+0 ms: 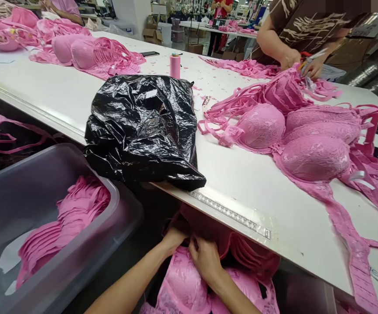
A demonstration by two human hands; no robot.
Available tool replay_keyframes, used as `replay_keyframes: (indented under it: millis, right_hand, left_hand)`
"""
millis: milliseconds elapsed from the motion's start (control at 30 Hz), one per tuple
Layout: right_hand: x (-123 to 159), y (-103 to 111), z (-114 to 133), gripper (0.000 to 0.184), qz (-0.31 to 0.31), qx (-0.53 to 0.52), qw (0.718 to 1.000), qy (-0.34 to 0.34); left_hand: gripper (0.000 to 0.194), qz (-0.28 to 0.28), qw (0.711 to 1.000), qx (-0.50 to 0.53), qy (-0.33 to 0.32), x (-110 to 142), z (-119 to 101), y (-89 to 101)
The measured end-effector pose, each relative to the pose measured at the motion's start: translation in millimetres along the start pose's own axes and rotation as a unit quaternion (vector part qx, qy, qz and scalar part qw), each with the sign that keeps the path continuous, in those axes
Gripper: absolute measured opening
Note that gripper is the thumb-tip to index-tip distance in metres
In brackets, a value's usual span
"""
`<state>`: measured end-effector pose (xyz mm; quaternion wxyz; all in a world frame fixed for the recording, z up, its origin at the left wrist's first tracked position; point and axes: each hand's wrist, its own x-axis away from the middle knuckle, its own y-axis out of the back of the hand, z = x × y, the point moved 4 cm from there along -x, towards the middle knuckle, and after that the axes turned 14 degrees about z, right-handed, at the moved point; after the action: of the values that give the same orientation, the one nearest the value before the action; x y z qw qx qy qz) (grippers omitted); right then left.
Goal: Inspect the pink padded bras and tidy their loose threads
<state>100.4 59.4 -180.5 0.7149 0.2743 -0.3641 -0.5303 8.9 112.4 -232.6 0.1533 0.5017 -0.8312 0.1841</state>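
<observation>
One pink lace bra (184, 279) lies below the counter (241, 170), just under its near edge. The right hand (206, 257) pinches its upper border; the left hand (175, 237) curls in beside it, fingertips hidden, so its grip I cannot tell. Darker folded cups (257, 257) sit close by, and lace or a strap could catch on them if pulled blindly. Above, a black plastic bag (143, 126) overhangs the near edge; a bump from beneath might tip it off. Leftward stands a plastic bin (110, 196); more bras (316, 157) cover the counter's right end.
</observation>
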Motion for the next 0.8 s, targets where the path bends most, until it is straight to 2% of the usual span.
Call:
replay_keyframes:
  millis: [133, 233, 367, 533, 667, 800]
  right_hand:
    - [2, -2, 1, 0.026, -0.015, -0.026, 0.999, 0.013]
    - [4, -1, 1, 0.027, -0.033, -0.039, 0.999, 0.017]
    - [5, -1, 1, 0.028, -0.043, -0.074, 0.996, 0.025]
    - [4, 0, 5, 0.027, -0.046, -0.082, 0.996, 0.009]
    - [12, 13, 0, 0.027, -0.019, -0.098, 0.995, 0.021]
    - [32, 29, -20, 0.031, -0.040, -0.014, 0.999, 0.026]
  left_hand:
    - [0.005, 0.007, 1.000, -0.008, -0.022, 7, -18, -2.8]
    - [0.006, -0.035, 0.998, -0.043, -0.033, 12, -22, 0.8]
    - [0.007, -0.090, 0.992, -0.085, -0.035, 17, -15, 6.9]
    - [0.013, -0.037, 0.995, -0.081, -0.035, 17, -12, 3.3]
    - [0.010, -0.007, 0.996, -0.075, -0.036, 23, -20, 2.5]
    - [0.007, 0.009, 0.999, -0.020, -0.031, 32, -20, 4.0]
